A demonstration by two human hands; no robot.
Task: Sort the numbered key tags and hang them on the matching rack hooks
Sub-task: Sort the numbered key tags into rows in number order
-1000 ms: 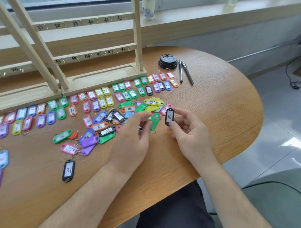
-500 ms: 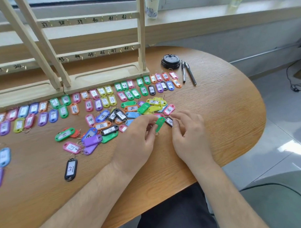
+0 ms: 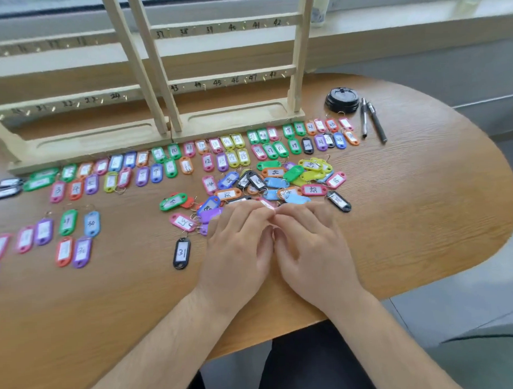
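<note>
**Two hands, one pink tag, right at the edge of the heap**

Closest to us, the left hand (image 3: 240, 253) and the right hand (image 3: 312, 247) lie knuckles-up on the grainy wooden table (image 3: 424, 217). Their fingers are curled and the tips meet on a pink key tag (image 3: 267, 204). Both hands pinch it, but they hide most of it, so we cannot read its number.

Our call for this step: turn the paper label face up and read it before moving off. Then lift straight clear, because those thin wire rings look ready to snag a neighbour.

Just to the left, a black tag marked 31 (image 3: 181, 252) lies alone: glossy plastic, a rounded oblong with a white insert.

Past the fingertips comes the loose heap of tags (image 3: 278, 179). We see smooth shells in green, yellow, blue and orange, overlapping at all angles with their rings tangled.

Behind it the sorted rows (image 3: 233, 154) sit side by side along the rack's foot, so we judge the sorting well along.

Next is the wooden rack (image 3: 238, 116), pale and matte with square-cut rails. It carries handwritten numbers and small metal hooks (image 3: 205, 87). Nothing hangs on the hooks we can see, so hanging looks not yet begun.

Off to the right are a ridged black lid (image 3: 341, 99) and two slim pens (image 3: 370, 120). Farthest back, a paper cup (image 3: 320, 6) stands on the sill.
</note>
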